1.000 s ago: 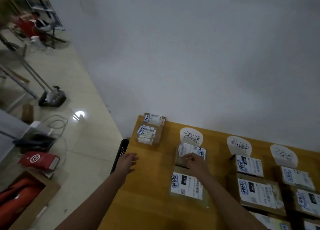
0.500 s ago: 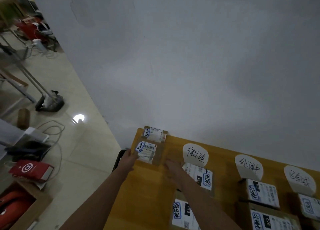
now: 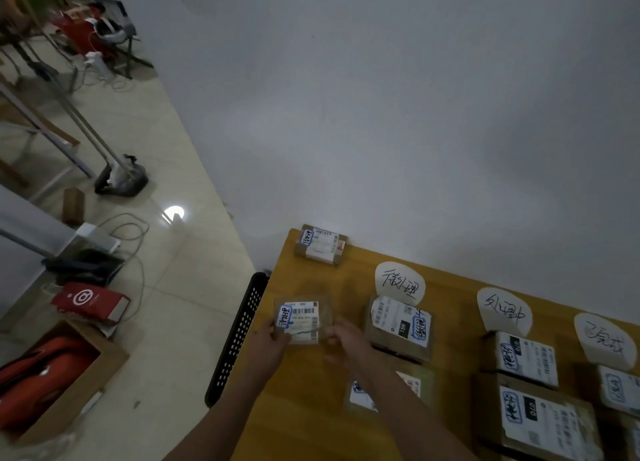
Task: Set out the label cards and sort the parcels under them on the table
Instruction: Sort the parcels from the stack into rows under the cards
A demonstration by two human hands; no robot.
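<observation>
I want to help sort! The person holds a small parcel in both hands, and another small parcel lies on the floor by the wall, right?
Not quite. The head view shows the other small parcel lying on the table's far corner by the wall. The rest is right.

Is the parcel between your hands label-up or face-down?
Label-up: the parcel shows its white barcode label on top, while the left hand and right hand hold its near corners.

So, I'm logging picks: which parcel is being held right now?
The small parcel near the table's left edge, held between left hand and right hand. The others lie ungripped: the far-corner parcel and those below the label cards.
</observation>
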